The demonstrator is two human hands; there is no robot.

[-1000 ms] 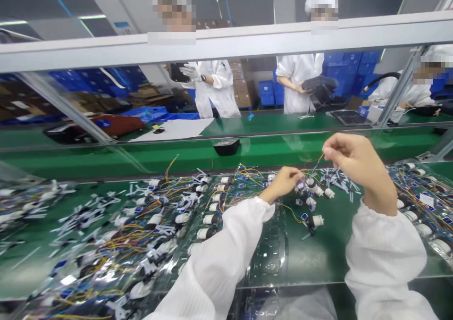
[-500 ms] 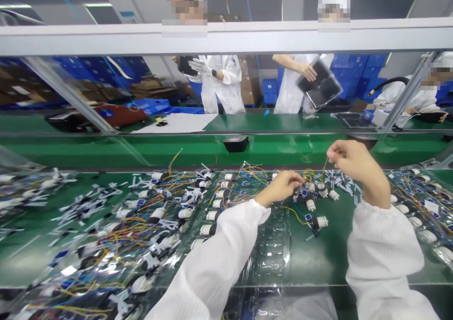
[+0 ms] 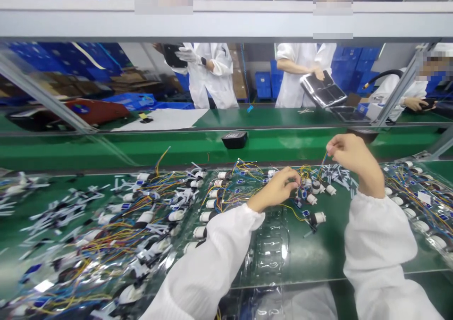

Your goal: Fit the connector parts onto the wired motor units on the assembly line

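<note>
"Where was the right hand [image 3: 350, 155]?"

"Raised above the far part of the green tabletop [image 3: 318, 256]. Its grip was closed, thumb against fingers, on the ends of some thin blue and yellow wires [image 3: 324, 161], which ran down toward a cluster of white-and-black cylindrical parts [image 3: 316, 186]."

"And the left hand [image 3: 279, 187]?"

"Lower, beside that same cluster, with its fingers curled and the thumb near them. I couldn't tell whether its grip was closed on anything, since the parts and wires crowded its fingertips."

"What lay around them?"

"A loose heap of thin white strips [image 3: 339, 177] just behind the cluster, toward the right. Nearer the wearer, a single white-and-black cylinder [image 3: 316, 218] lay on its side, with a small blue square piece [image 3: 306, 213] by it. A clear moulded plastic tray [image 3: 271, 249] stretched out below the left hand."

"Anything farther left?"

"A broad tangle of similar cylinders and coloured wires [image 3: 116, 235], and more white strips [image 3: 65, 209] beyond it."

"Who stood across the way?"

"One person in a white coat [image 3: 286, 81] held a dark flat panel in shiny clear wrapping [image 3: 323, 91]. Another, in white gloves [image 3: 189, 54], had a black object [image 3: 173, 55]."
</note>
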